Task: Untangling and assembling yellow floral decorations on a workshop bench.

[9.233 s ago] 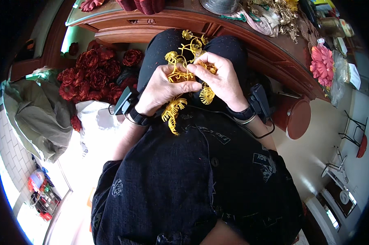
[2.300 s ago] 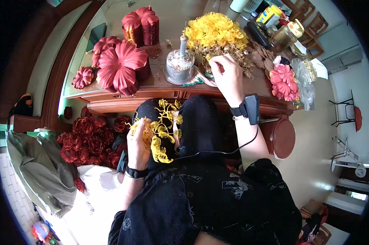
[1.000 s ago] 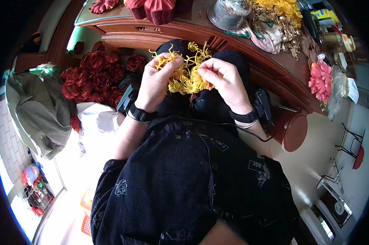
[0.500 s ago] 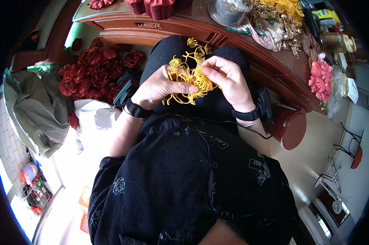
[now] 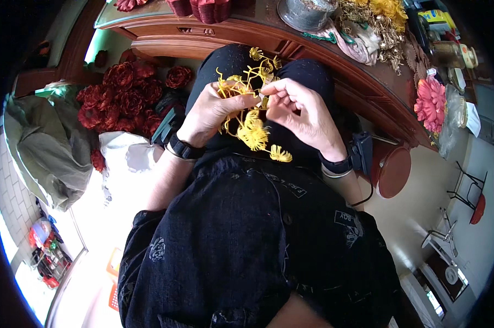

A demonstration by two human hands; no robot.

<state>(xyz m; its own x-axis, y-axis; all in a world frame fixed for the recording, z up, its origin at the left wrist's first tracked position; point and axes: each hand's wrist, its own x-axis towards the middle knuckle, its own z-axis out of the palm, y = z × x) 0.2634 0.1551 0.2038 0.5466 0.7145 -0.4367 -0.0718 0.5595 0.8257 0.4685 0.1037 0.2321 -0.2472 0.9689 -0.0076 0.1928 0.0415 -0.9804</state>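
A tangle of yellow artificial flower stamens (image 5: 253, 134), thin wiry stems with frilly round heads, hangs above my lap. My left hand (image 5: 213, 111) is closed round its stems, thumb lying across them. Close to that thumb tip is my right hand (image 5: 301, 112), its fingers curled inward beside the stems. A small pale bit shows between the two hands, too small to name. What the right fingertips grip is partly hidden. Some frilly heads stick up beyond my hands between my knees; others dangle below toward my shirt.
Ahead stands a wooden cabinet (image 5: 236, 35) with a metal pot (image 5: 307, 12) and dried yellow flowers (image 5: 388, 16) on top. Dark red artificial flowers (image 5: 121, 95) are heaped at left, near a grey-green cloth (image 5: 44, 147). A pink flower (image 5: 430, 106) and a red-brown stool (image 5: 393, 172) are at right.
My right hand has turned and drawn slightly right, its fingers more curled. Several yellow heads now hang lower, toward my shirt. The left hand keeps its hold.
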